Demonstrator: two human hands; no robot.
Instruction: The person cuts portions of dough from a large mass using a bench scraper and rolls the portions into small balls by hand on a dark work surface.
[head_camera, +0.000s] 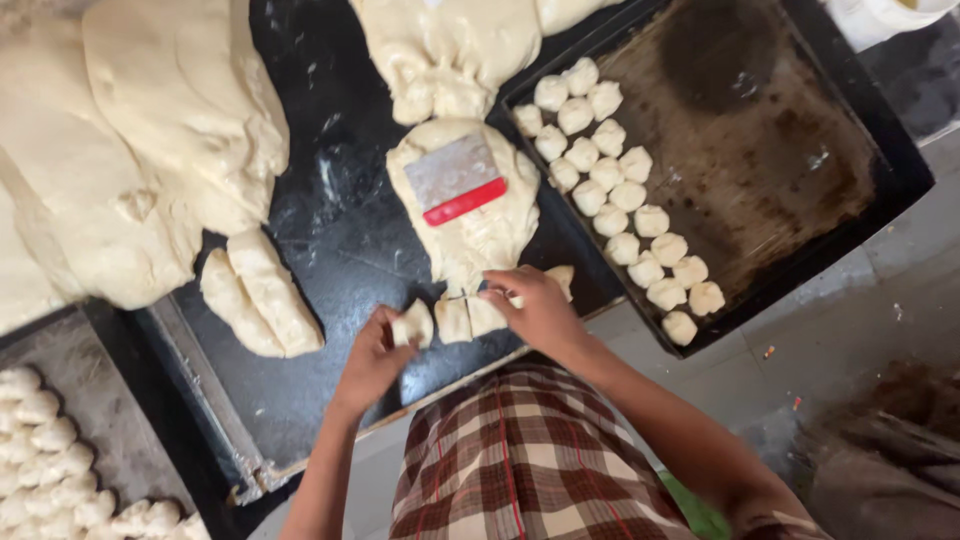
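While your left hand (372, 357) pinches a cut dough piece (413, 324) at the near edge of the black worktop (340, 240), your right hand (538, 308) rests loosely curled on the neighbouring dough pieces (470, 316), below the scraper (455, 178).

Dough-ball tray (760, 150), red-handled scraper (455, 180)

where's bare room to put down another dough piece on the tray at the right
The baking tray is bare across its right side, between the two rows of dough balls and the far rim. Its left edge is crowded. The left hand holds a cut piece.
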